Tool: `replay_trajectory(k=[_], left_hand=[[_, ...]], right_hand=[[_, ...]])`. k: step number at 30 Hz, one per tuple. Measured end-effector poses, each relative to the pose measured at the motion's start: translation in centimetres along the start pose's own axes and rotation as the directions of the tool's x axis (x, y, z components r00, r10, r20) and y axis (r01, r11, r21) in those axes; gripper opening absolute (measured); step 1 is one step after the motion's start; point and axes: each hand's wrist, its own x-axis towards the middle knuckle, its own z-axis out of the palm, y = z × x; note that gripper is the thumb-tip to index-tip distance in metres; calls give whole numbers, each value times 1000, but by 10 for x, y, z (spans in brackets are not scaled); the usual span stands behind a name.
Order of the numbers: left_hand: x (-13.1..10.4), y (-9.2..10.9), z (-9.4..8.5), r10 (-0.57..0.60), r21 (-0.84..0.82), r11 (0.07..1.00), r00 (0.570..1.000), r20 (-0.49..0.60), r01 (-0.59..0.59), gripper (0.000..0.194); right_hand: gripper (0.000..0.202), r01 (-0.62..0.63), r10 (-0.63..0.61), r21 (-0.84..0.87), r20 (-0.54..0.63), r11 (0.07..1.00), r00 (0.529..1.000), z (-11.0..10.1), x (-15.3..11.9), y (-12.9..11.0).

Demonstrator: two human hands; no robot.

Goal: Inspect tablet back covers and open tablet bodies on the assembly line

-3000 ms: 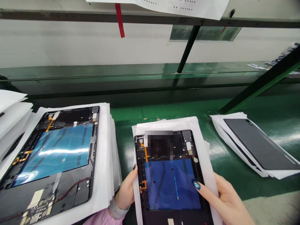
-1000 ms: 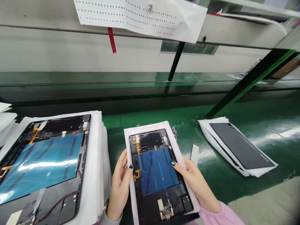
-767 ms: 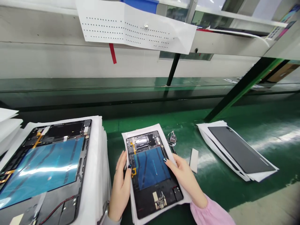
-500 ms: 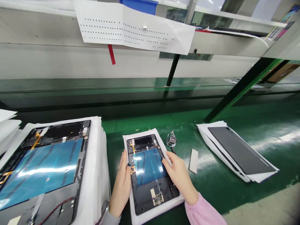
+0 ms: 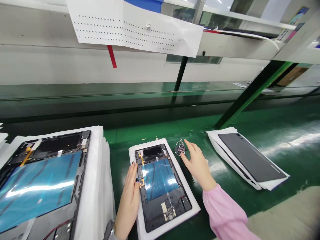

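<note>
An opened tablet body with a blue film over its middle lies on white foam sheets at the centre. Along its left edge rests my left hand, fingers extended and flat against the side. My right hand is off the tablet, thumb and forefinger apart around a small metal part on a clear round base. Whether the fingertips touch that part is hard to tell. A pale block on the bench is mostly hidden behind my right hand.
A tall stack of white sheets at the left carries another opened tablet. Right of centre, a dark grey back cover lies on white sheets. A green post rises behind it. Dotted paper hangs above.
My right hand has left the tablet's right edge and moved up and right to the small metal part. The view has shifted slightly. My left hand stays at the tablet's left edge.
</note>
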Motion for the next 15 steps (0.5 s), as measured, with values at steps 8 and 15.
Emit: replay_trajectory(k=[8, 15], left_hand=[[0, -1, -1, -31, 68, 997, 999, 34, 28, 63], [-2, -12, -2, 21, 124, 992, 1000, 10, -22, 62]], right_hand=[[44, 30, -30, 18, -14, 999, 999, 21, 13, 17], [48, -91, 120, 229, -118, 969, 986, -25, 8, 44]])
